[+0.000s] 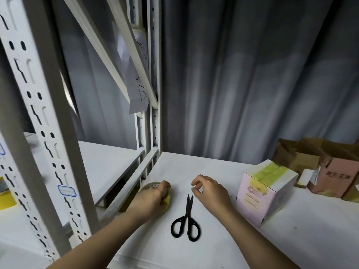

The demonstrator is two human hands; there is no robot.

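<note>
My left hand [150, 199] grips a roll of yellowish tape [149, 186] that lies on the white table [223, 247] near its left edge. My right hand [208, 189] hovers just right of it with thumb and forefinger curled toward each other; whether they pinch a tape end is not clear. Black-handled scissors [186, 220] lie closed on the table between my two forearms, blades pointing away from me. A pink and white box [262, 195] sealed with yellow tape on top stands to the right of my right hand.
A white metal shelving rack [48, 144] stands along the left, with a paper note [138, 74] hanging from it. Open cardboard boxes [326, 167] sit at the back right. A grey curtain [252, 74] hangs behind the table.
</note>
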